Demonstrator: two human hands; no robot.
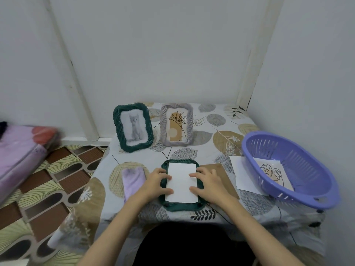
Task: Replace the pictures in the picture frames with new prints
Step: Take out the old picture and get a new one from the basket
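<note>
Nearest to me, a dark green frame [182, 205] lies face down at the table's [209, 150] front edge, a white print [181, 182] laid blank side up in its back. The left hand [156, 182] and right hand [206, 182] rest flat on the print's side edges, fingers spread and pressing, gripping nothing. Behind stand a green cat frame [133, 127] and a grey frame [176, 124] (leaf drawing inside). A purple basket [288, 167] holding another print [272, 174] sits to the right.
</note>
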